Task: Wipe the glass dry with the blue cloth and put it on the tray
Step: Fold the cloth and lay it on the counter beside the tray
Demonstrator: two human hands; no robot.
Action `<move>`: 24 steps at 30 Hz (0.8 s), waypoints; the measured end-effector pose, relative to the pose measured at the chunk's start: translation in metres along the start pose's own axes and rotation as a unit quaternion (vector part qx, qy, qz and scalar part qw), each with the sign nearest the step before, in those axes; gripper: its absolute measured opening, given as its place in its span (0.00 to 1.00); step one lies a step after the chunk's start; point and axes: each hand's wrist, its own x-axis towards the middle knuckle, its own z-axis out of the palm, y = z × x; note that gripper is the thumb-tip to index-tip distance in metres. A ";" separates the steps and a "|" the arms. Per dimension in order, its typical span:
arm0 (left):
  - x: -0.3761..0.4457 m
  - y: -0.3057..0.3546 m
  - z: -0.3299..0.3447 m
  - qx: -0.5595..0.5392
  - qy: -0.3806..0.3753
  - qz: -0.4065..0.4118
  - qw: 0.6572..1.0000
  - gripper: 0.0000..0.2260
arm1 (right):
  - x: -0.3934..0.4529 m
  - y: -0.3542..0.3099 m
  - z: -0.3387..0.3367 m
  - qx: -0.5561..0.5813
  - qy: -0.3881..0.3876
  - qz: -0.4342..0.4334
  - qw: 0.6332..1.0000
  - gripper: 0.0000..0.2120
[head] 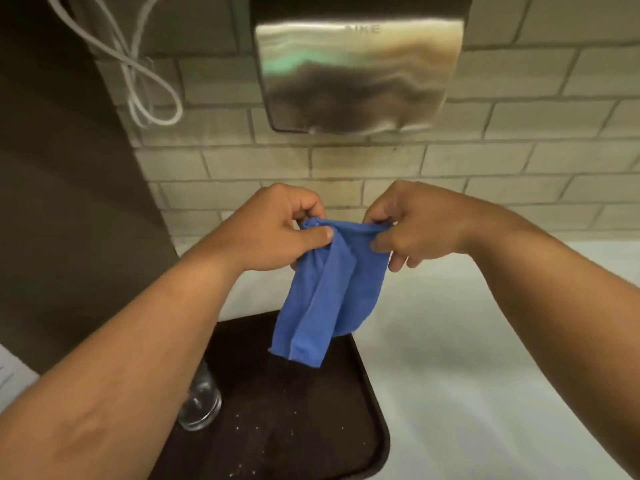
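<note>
Closest to the camera are the two bare forearms, coming in from the bottom corners and meeting in the middle. Under the left forearm there's the glass, clear, standing upright on the left edge of the tray, partly hidden by the arm. The tray is dark brown, nearly black, with little pale specks scattered on it, and it sits on a plain white surface that stretches off to the right.

Above the tray hangs the blue cloth, held up in the air by its top edge, folded lengthwise so there's a vertical crease down the middle, with the bottom end dangling over the far part of the tray. The left hand is pinched closed on the upper left corner, thumb pressing on the front. The right hand is closed on the upper right corner the same way, thumb on the fabric, other fingers curled behind.

Further back is a wall of pale tiles laid like bricks. A shiny steel hand dryer is mounted on it, straight above the hands. To the left, a white cable hangs in a loop next to a dark brown panel.
</note>
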 end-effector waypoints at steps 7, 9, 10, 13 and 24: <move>0.014 0.004 0.075 0.066 -0.025 -0.033 0.997 0.08 | -0.012 0.065 0.008 -0.032 0.026 0.041 0.998 0.12; 0.010 0.007 0.096 0.092 -0.028 -0.044 0.994 0.06 | -0.018 0.081 0.013 -0.053 0.037 0.032 0.997 0.11; 0.004 0.008 0.108 0.108 -0.041 -0.050 0.992 0.05 | -0.022 0.088 0.018 -0.069 0.026 0.025 0.997 0.10; -0.025 0.006 0.150 0.137 -0.221 -0.077 0.962 0.07 | -0.039 0.114 0.048 -0.143 -0.132 0.051 0.980 0.07; -0.061 -0.030 0.274 0.351 -0.276 -0.194 0.873 0.45 | -0.048 0.181 0.180 -0.086 -0.176 -0.010 0.980 0.19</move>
